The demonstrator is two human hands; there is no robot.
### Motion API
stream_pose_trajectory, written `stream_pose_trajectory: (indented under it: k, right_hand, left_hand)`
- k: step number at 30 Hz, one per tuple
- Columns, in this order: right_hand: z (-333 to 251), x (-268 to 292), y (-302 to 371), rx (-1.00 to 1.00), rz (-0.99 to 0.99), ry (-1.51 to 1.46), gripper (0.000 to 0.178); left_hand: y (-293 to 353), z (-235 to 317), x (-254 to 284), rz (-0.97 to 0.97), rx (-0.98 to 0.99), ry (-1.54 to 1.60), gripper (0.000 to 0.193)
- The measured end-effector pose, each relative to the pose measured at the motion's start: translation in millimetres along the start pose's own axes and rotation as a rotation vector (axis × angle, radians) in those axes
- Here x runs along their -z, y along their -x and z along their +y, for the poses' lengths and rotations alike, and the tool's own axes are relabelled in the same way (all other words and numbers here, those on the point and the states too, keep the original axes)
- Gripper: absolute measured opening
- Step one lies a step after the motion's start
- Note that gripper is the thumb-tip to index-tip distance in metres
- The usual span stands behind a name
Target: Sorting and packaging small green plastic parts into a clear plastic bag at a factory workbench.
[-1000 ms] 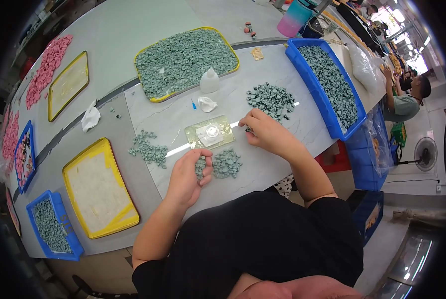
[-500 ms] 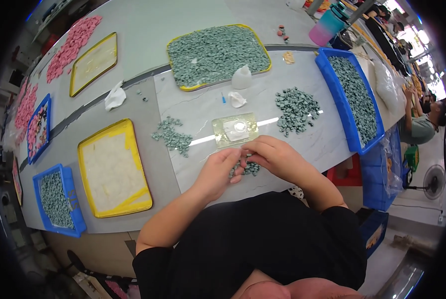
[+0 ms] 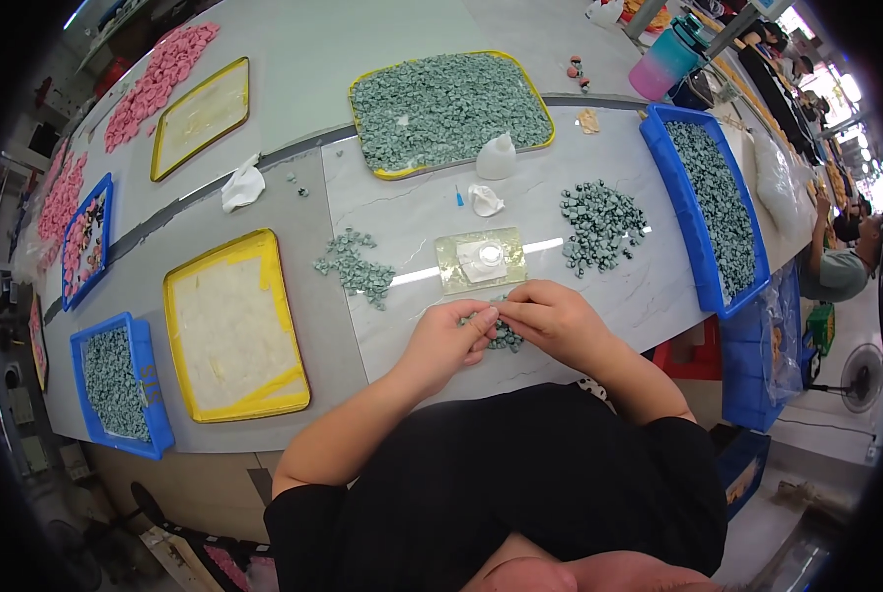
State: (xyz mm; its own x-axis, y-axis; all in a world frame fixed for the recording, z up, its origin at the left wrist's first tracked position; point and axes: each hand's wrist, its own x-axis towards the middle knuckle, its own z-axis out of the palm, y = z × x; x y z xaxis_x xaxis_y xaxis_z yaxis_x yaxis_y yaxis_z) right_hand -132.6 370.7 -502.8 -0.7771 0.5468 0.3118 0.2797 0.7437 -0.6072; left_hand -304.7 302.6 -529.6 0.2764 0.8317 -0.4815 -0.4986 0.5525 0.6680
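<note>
My left hand [image 3: 449,341] and my right hand [image 3: 558,322] meet fingertip to fingertip over the table, both closed in a pinch. Whatever sits between the fingertips is too small and covered to make out. Under and behind them lies a small pile of green pieces [image 3: 506,338], partly hidden by my fingers. Just beyond the hands is a flat yellowish square pad [image 3: 449,268] with a white paper and a shiny round spot on it. Loose green pieces lie in a heap [image 3: 358,266] to the left and a darker heap [image 3: 602,225] to the right.
A yellow-rimmed tray [image 3: 449,109] full of green pieces stands beyond, near a white squeeze bottle [image 3: 497,158] and crumpled tissue [image 3: 485,200]. Blue bins [image 3: 664,187] [image 3: 151,385] flank me. A yellow tray [image 3: 294,345] lies left; a tumbler [image 3: 666,61] stands far right.
My fingertips have drawn closer together into a pinch, with the right hand's fingers now meeting the left thumb. The whole view has shifted slightly; the trays and heaps stay put on the table.
</note>
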Motion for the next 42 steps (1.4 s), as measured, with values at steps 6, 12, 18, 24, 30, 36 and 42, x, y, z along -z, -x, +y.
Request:
stream_pose_trajectory:
  k: [6, 12, 18, 24, 30, 36, 42]
  right_hand:
    - [24.5, 16.4, 3.9, 0.135, -0.002, 0.032, 0.029]
    - [57.6, 31.1, -1.6, 0.264, 0.133, 0.345, 0.028]
    - [62.6, 29.7, -6.8, 0.346, 0.102, 0.486, 0.027]
    - [63.8, 23.9, -13.3, 0.406, 0.175, 0.524, 0.019]
    - [61.9, 20.4, -16.5, 0.405, 0.149, 0.539, 0.018]
    - [52.5, 17.9, -14.0, 0.124, 0.219, 0.161, 0.016]
    - [45.9, 17.3, -6.5, -0.431, 0.255, -0.565, 0.010]
  left_hand:
    - [-12.9, -4.8, -11.3, -0.036, 0.051, -0.003, 0.020]
    - [-19.8, 6.2, -24.2, 0.050, 0.014, 0.086, 0.023]
    - [-20.5, 4.4, -25.2, 0.121, -0.021, 0.094, 0.017]
    - [-21.5, 7.1, -22.5, 0.118, -0.002, 0.111, 0.017]
    - [-20.4, 10.8, -19.5, 0.138, 0.000, 0.170, 0.020]
    - [-21.0, 7.2, -17.6, 0.090, -0.034, 0.162, 0.018]
    - [-22.6, 4.3, -17.5, 0.052, -0.051, 0.208, 0.015]
